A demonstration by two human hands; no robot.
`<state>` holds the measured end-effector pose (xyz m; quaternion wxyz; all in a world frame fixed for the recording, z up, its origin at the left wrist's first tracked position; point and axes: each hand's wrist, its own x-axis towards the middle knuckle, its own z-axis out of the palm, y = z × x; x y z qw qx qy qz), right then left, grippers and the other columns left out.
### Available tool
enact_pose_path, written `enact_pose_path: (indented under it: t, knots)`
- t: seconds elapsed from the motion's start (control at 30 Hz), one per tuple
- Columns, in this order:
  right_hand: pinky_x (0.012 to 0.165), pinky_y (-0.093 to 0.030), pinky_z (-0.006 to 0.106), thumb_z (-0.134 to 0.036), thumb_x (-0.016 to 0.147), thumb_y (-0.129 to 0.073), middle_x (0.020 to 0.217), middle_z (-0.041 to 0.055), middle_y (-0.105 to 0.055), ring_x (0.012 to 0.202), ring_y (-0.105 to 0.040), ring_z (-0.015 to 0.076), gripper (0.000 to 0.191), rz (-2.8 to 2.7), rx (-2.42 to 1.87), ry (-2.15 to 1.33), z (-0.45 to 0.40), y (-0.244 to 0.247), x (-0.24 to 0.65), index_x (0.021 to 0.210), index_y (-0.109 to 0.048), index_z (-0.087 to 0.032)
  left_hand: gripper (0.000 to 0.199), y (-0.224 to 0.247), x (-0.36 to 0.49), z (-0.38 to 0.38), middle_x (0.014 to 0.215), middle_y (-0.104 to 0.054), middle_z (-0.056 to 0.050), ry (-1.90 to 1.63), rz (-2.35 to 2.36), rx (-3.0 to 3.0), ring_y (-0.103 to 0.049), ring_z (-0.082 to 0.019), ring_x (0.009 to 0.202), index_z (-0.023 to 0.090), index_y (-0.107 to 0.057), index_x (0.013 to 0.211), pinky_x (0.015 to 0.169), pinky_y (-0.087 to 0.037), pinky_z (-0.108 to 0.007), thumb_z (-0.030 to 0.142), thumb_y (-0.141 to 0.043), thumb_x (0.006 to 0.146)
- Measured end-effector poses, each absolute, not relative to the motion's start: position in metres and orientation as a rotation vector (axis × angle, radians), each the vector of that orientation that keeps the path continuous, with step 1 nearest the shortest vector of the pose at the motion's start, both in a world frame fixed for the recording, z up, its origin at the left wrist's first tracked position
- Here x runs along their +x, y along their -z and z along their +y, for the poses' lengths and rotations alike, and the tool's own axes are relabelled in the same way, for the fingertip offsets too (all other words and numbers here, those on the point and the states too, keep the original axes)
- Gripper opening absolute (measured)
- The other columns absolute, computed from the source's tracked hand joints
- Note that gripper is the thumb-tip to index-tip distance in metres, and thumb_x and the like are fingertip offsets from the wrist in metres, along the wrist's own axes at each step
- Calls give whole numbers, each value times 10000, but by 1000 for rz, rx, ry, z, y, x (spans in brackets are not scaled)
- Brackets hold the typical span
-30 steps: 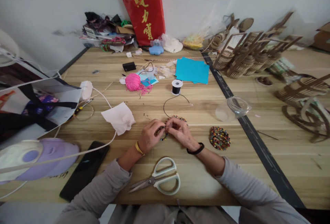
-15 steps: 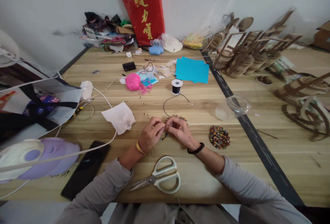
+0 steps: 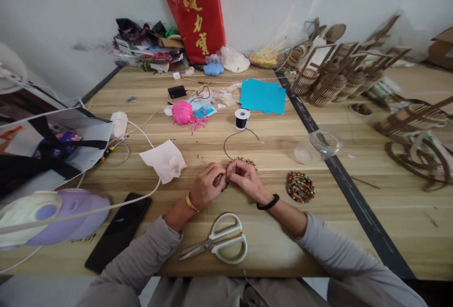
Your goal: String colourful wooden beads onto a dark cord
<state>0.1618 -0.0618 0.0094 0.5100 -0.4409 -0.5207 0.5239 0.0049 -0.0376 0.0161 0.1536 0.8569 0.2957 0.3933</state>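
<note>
My left hand (image 3: 208,186) and my right hand (image 3: 247,182) meet at the fingertips over the table, each closed in a pinch. Between and behind them curves a string of small multicoloured beads (image 3: 249,161), partly hidden by my fingers. The exact bit pinched is too small to make out, but it belongs to this beaded string. A thin black cord runs from the beads back to a white spool of black cord (image 3: 241,119). Off to the right lies a coiled heap of beaded strings (image 3: 300,187). White-handled scissors (image 3: 226,241) rest in front of my hands, blades pointing left.
A black phone (image 3: 118,231), a crumpled white tissue (image 3: 164,160) and a white cable lie on the left. Behind are pink yarn (image 3: 182,112) and blue sheets (image 3: 262,95). A clear plastic jar (image 3: 318,146) stands right, with woven baskets (image 3: 336,80) beyond.
My left fingers have shifted slightly, and a bit more of the beads shows beside them. My right hand stays nearly where it was, pinching.
</note>
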Motion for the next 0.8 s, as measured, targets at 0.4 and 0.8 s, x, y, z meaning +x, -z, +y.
enact_pose_path:
  t: [0.4,0.8]
  knots:
    - [553,-375,230,-240,711,-613,630,-27,-527,583,-472,109,99,-1256,-1059,-1268,-61,-7,163,697,-536,-180,157,-13,1,-38,889,-659,-85,-1111,833,2589,-614,-155,853,153,-580,946,797,-514,-280,77,-483,850]
    - [553,-368,227,-169,729,-561,642,-21,-531,586,-463,107,20,-1507,-1145,-1055,-63,-9,164,712,-557,-177,55,-17,1,-30,720,-611,-37,-972,934,2374,-571,-146,698,165,-574,760,669,-475,-264,119,-545,760]
